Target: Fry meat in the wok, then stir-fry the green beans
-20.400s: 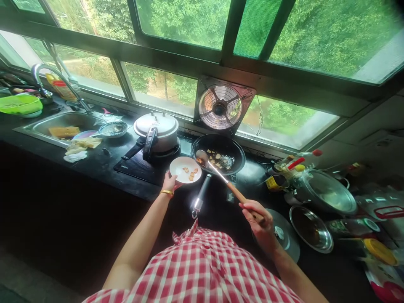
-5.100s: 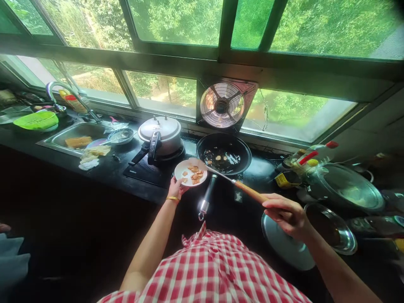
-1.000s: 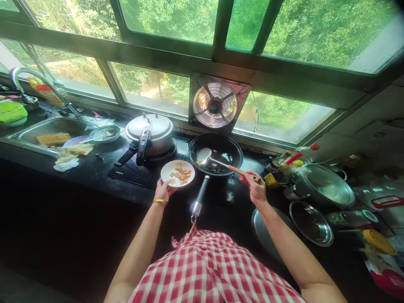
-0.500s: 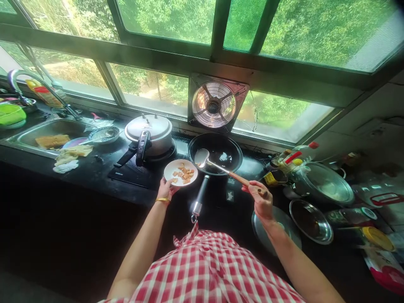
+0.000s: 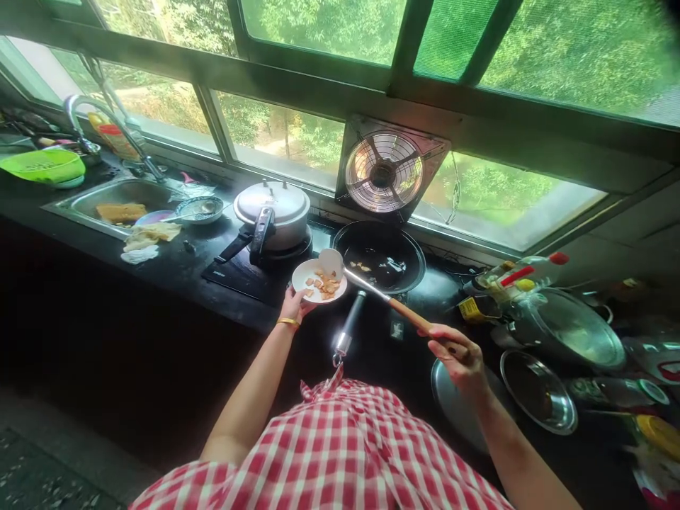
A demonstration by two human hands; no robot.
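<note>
My left hand (image 5: 296, 304) grips the near rim of a small white plate (image 5: 300, 275), which carries several light brown food pieces (image 5: 328, 285). In my right hand (image 5: 460, 354) is the wooden handle of a spatula (image 5: 406, 314). The spatula's metal head overlaps the plate's far right side, close to the food. Just beyond the plate sits a black frying pan (image 5: 380, 280), its handle (image 5: 350, 327) pointing toward me. A few pale pieces (image 5: 360, 267) lie in the pan on the left, beside bright reflections.
Left of the pan stands a pressure cooker (image 5: 273, 212) on a black cooktop. A sink (image 5: 69, 210) with a faucet is farther left. Bottles (image 5: 536, 269), a large lidded pot (image 5: 579, 329) and a steel bowl (image 5: 536, 389) crowd the right. An exhaust fan (image 5: 383, 172) is above the pan.
The spatula head has moved from over the pan back to the plate. Pale pieces now show in the pan. The camera view has swung left, shifting the scene rightward.
</note>
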